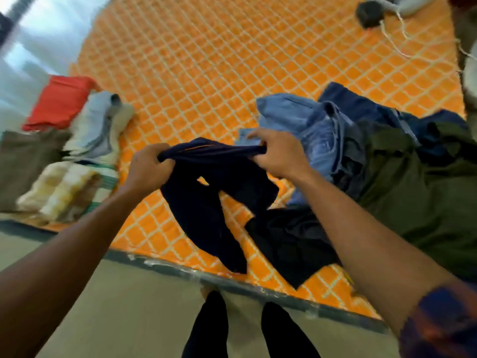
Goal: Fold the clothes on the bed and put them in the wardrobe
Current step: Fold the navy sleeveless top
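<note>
While left hand (pixel 148 165) and right hand (pixel 277 153) each clenched top edge of dark navy cloth garment (pixel 206 202), rest hung below grip, likely stretched for shaking flat.

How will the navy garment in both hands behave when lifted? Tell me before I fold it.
Probably floppy: the navy garment sags and twists below where the left hand and right hand bunch its top edge. Likely light for its size: two curled grips alone hold it above the orange bed. It probably won't hold shape, so expect trailing ends.
</note>
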